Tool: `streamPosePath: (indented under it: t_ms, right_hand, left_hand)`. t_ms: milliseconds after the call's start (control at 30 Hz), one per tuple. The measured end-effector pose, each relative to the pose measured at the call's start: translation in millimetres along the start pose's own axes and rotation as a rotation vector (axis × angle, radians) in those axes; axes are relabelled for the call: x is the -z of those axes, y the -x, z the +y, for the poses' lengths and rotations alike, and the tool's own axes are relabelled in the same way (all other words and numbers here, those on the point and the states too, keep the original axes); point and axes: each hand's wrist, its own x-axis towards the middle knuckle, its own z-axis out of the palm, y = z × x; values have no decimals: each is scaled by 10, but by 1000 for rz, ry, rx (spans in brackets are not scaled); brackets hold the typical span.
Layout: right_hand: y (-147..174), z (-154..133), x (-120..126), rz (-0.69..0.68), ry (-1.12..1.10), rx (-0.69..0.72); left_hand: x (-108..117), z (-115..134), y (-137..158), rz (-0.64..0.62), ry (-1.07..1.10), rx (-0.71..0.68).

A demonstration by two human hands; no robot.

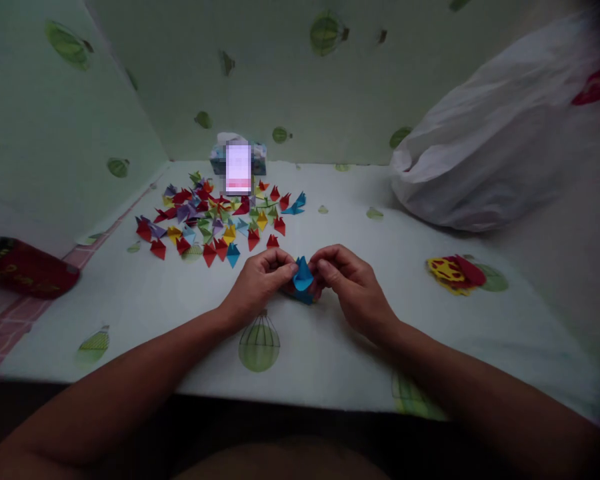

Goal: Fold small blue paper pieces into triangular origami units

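Observation:
A blue origami piece (pixel 303 277), partly folded, is held upright just above the middle of the table. My left hand (pixel 266 277) pinches its left edge between thumb and fingers. On the other side, my right hand (pixel 347 283) has thumb and forefinger closed at its right edge, with the other fingers curled behind. The fingers hide part of the paper's lower edge. Beyond my left hand lies a spread of small folded paper pieces (pixel 209 253) with pointed tips, in red, yellow, purple, green and blue.
A lit phone (pixel 239 168) leans against a tissue box (pixel 217 162) at the back. To the left lies a red can (pixel 30 270). At right are a large white plastic bag (pixel 475 147) and red and yellow cut-outs (pixel 453 273). Balloon-patterned covering lines table (pixel 130 320) and walls.

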Motion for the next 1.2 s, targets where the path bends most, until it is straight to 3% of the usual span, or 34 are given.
streamPosePath:
  t_ms: [133,333,900,1200]
  right_hand:
    - [-44,44,18,-38,-93,-123]
    - [-35,29,3,-44,-115,-164]
    - [-35,45,-11,-64,-94,-208]
    - [-34,-6,-12,-83,-16,-177]
  left_hand:
    - [0,13,8,-12,-10,-6]
    - [-10,19,28,-31,-31,-35]
    - [-38,57,86,-86,-90,-45]
    - [-40,46,72,-63,-30,41]
